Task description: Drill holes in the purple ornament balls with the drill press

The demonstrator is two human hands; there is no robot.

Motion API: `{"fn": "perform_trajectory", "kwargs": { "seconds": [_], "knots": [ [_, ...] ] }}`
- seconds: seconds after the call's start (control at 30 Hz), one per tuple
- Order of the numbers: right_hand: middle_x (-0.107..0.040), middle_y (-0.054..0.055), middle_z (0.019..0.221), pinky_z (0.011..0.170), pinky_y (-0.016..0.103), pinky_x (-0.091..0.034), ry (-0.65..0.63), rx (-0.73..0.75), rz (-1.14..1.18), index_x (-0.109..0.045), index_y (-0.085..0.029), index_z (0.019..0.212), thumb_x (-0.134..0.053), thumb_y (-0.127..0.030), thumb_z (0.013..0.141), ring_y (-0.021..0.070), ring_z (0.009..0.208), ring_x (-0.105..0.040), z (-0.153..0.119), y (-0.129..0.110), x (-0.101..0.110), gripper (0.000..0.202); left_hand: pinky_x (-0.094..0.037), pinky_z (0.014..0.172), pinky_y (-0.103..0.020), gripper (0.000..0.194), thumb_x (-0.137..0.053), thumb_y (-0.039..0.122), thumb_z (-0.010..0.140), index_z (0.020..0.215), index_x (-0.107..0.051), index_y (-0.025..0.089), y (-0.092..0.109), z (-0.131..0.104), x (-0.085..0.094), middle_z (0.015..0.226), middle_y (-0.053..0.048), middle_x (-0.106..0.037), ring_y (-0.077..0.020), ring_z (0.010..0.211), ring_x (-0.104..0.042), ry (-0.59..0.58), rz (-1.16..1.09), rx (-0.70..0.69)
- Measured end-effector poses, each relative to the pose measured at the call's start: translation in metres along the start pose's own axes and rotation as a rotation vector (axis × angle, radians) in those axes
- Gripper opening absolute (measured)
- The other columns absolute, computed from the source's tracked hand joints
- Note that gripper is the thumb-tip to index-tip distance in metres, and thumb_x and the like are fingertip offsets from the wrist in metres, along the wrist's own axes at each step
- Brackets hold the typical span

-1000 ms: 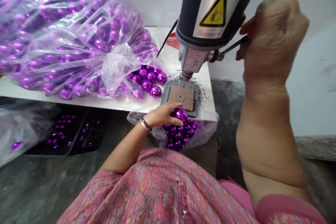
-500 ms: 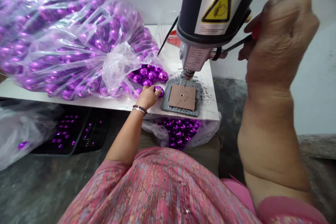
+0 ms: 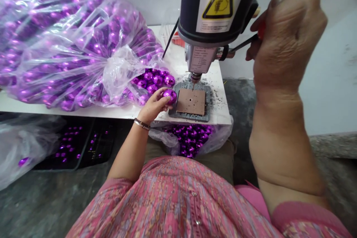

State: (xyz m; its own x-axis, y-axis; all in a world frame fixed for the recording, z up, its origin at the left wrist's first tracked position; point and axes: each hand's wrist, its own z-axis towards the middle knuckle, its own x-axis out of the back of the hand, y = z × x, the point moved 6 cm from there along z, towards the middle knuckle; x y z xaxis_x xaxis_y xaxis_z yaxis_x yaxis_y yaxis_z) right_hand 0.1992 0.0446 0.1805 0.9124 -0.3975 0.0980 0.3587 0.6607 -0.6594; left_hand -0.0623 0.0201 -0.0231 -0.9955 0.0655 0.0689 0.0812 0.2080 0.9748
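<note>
A shiny purple faceted ball (image 3: 169,96) is pinched in the fingers of my left hand (image 3: 155,106), just left of the drill press base (image 3: 173,109). On that base lies a brown square plate (image 3: 196,107) with a hole near its middle. The thin drill bit (image 3: 193,86) points down above the plate. My right hand (image 3: 288,31) is wrapped around the red-knobbed feed lever (image 3: 245,42) on the side of the drill press (image 3: 214,3); most of the knob is hidden by the fingers.
A large clear bag (image 3: 69,44) full of purple balls fills the left of the white table (image 3: 223,113), several balls spilling from its mouth. Dark shavings surround the base. Below the table edge hangs another bag (image 3: 191,137) of balls. Black trays (image 3: 75,152) with balls stand lower left.
My left hand has picked up a purple ball from beside the bag's mouth and turned so the ball shows. My right hand stays on the lever. The whole view has shifted slightly.
</note>
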Motion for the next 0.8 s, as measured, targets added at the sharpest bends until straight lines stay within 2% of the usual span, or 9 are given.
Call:
{"fn": "perform_trajectory", "kwargs": {
  "seconds": [0.13, 0.27, 0.43, 0.5, 0.57, 0.63, 0.8],
  "knots": [
    [-0.041, 0.0, 0.069, 0.061, 0.025, -0.031, -0.01, 0.032, -0.017, -0.031, -0.022, 0.076, -0.04, -0.083, 0.084, 0.0083, 0.067, -0.038, 0.001, 0.0, -0.001, 0.062, -0.043, 0.053, -0.021, 0.045, -0.07, 0.035, 0.085, 0.124, -0.051, 0.023, 0.003, 0.009, -0.024, 0.094, -0.002, -0.069, -0.0132, 0.067, -0.071, -0.052, -0.136, 0.086],
    [-0.04, 0.0, 0.073, 0.059, 0.023, -0.031, -0.036, 0.031, -0.031, -0.031, -0.021, 0.079, -0.03, -0.094, 0.073, 0.0082, 0.07, -0.04, 0.001, 0.002, -0.001, 0.073, -0.042, 0.051, -0.02, 0.035, -0.067, 0.033, 0.09, 0.12, -0.053, 0.021, 0.005, 0.019, -0.043, 0.093, -0.003, -0.069, -0.0121, 0.062, -0.071, -0.08, -0.121, 0.128],
    [-0.039, -0.001, 0.071, 0.055, 0.024, -0.026, -0.045, 0.054, 0.002, -0.03, -0.023, 0.079, -0.031, -0.092, 0.078, 0.0076, 0.065, -0.038, 0.002, 0.002, -0.002, 0.069, -0.04, 0.048, -0.019, 0.039, -0.065, 0.029, 0.092, 0.127, -0.05, 0.018, 0.012, 0.026, -0.052, 0.104, -0.006, -0.07, -0.0089, 0.06, -0.069, -0.071, 0.031, 0.072],
    [-0.038, -0.002, 0.07, 0.057, 0.025, -0.026, -0.05, 0.068, 0.001, -0.028, -0.023, 0.079, -0.03, -0.085, 0.085, 0.0064, 0.061, -0.036, 0.002, 0.001, -0.003, 0.062, -0.039, 0.048, -0.018, 0.04, -0.065, 0.029, 0.092, 0.127, -0.049, 0.018, 0.013, 0.028, -0.055, 0.105, -0.005, -0.069, -0.0084, 0.06, -0.069, -0.087, 0.088, 0.035],
    [-0.038, -0.003, 0.069, 0.062, 0.025, -0.028, -0.051, 0.075, -0.02, -0.027, -0.023, 0.079, -0.031, -0.068, 0.093, 0.0055, 0.06, -0.037, 0.001, -0.001, -0.004, 0.047, -0.038, 0.047, -0.018, 0.041, -0.066, 0.028, 0.091, 0.127, -0.05, 0.018, 0.013, 0.03, -0.056, 0.107, -0.005, -0.068, -0.0079, 0.059, -0.068, -0.092, 0.132, 0.011],
    [-0.039, -0.004, 0.069, 0.067, 0.024, -0.03, -0.048, 0.068, -0.037, -0.027, -0.022, 0.079, -0.032, -0.055, 0.095, 0.0047, 0.061, -0.037, 0.0, -0.002, -0.004, 0.037, -0.037, 0.046, -0.018, 0.045, -0.068, 0.028, 0.089, 0.13, -0.05, 0.019, 0.012, 0.031, -0.057, 0.11, -0.005, -0.068, -0.0073, 0.059, -0.066, -0.097, 0.166, -0.008],
    [-0.038, -0.005, 0.067, 0.074, 0.02, -0.034, -0.012, 0.041, -0.018, -0.027, -0.021, 0.08, -0.034, -0.051, 0.096, 0.0029, 0.061, -0.035, -0.004, -0.002, -0.004, 0.035, -0.047, 0.055, -0.021, 0.053, -0.069, 0.029, 0.087, 0.136, -0.053, 0.018, 0.019, 0.028, -0.064, 0.111, -0.006, -0.069, -0.0093, 0.063, -0.067, -0.116, 0.335, -0.048]
  ]
}}
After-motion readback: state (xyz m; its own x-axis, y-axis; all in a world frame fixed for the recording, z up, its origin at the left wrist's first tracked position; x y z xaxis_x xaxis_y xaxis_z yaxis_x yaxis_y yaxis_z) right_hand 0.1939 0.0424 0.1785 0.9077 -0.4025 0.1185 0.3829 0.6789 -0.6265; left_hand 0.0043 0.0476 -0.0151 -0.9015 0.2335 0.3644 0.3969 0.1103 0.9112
